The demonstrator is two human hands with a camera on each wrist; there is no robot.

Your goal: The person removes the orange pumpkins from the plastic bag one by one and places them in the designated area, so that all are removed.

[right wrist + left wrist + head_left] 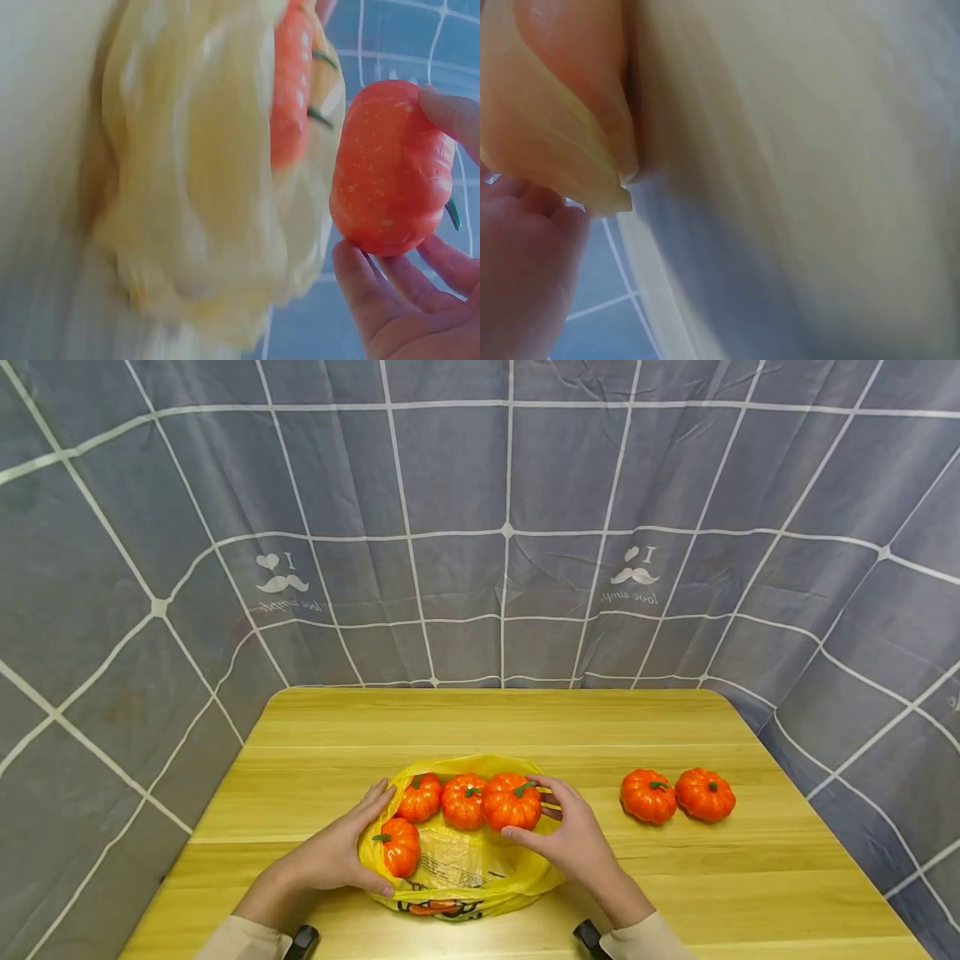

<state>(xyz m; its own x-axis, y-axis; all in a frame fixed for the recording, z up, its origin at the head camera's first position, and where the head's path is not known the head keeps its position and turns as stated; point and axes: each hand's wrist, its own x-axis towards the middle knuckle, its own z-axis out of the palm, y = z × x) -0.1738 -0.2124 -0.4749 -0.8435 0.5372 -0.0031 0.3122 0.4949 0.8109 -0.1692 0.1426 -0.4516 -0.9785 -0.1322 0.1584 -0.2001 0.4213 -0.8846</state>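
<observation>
The left hand (341, 853) held the left side of the yellow bag (528, 877), its thumb lying at the near rim. The right hand (576, 837) gripped one orange pumpkin (512, 802) between thumb and fingers, above the bag's opening. Three other pumpkins (462, 803) lay inside the bag, between both hands. To the right of the right hand, two more pumpkins (648, 797) rested side by side on the wooden table (480, 720).
</observation>
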